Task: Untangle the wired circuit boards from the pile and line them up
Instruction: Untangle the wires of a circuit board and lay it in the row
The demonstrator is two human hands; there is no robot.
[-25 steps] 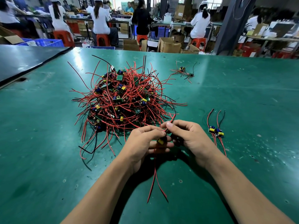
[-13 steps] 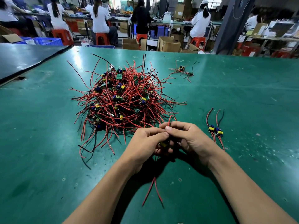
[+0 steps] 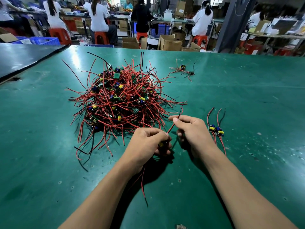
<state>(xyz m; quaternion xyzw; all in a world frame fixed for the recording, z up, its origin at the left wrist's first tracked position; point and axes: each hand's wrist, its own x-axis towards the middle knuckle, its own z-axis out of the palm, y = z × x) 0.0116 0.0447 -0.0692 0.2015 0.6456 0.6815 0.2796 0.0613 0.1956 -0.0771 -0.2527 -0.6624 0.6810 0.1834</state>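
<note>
Head camera, looking down at a green-matted workbench [image 3: 247, 100]: a person's left hand [image 3: 146, 142] curls its fingers round a small circuit board [image 3: 160, 144] (only a yellow component peeks out between the fingers), holding it just above the mat at the near edge of the pile [image 3: 122, 100]. A red lead [image 3: 170, 128] runs straight up and to the right from that fist to the right hand [image 3: 192, 129], whose thumb and forefinger pinch it near its far end; the lead's tip sticks out beyond the pinch. Two more red leads [image 3: 143, 184] hang from beneath the left hand and trail toward the camera across the mat. The pile, a dense knot of red and black wires studded with green boards and blue and yellow components, sits ahead and to the left of both hands. To the right of the right hand, two separated boards [image 3: 216, 130] lie just beside each other, their wires stretched fore and aft. A small tangle [image 3: 182, 69] lies well apart at the far side. Behind the bench, workers [image 3: 99, 17] sit on red stools [image 3: 101, 37] among cardboard boxes [image 3: 171, 42].
</note>
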